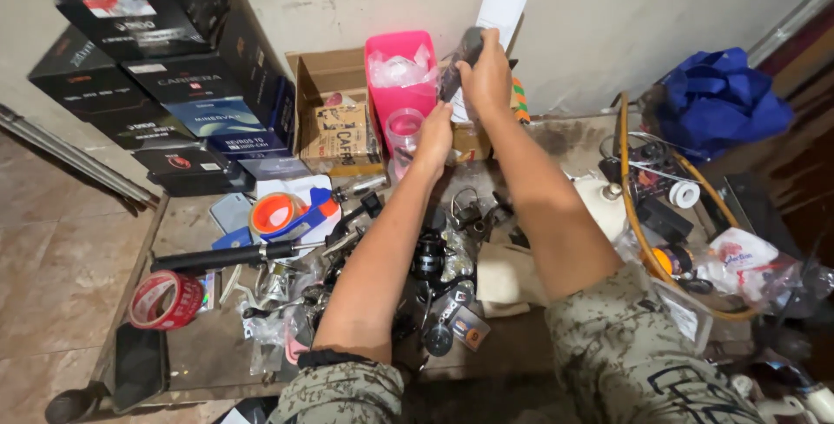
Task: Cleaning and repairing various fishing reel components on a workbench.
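**Cluttered worktop, both hands at the far edge**

Low worktop against a pale wall, strewn with reel parts. Head view: right hand, at 12 o'clock, grip closed around a dark bagged object. Left hand, at 7 o'clock from it, fingers touching a clear plastic cup; grip width unclear. Pink container just behind the cup. Black boxes stacked at 10 o'clock; red tape roll at 8.

Glossy pink plastic bin, matt brown cardboard box, shiny red tape roll.
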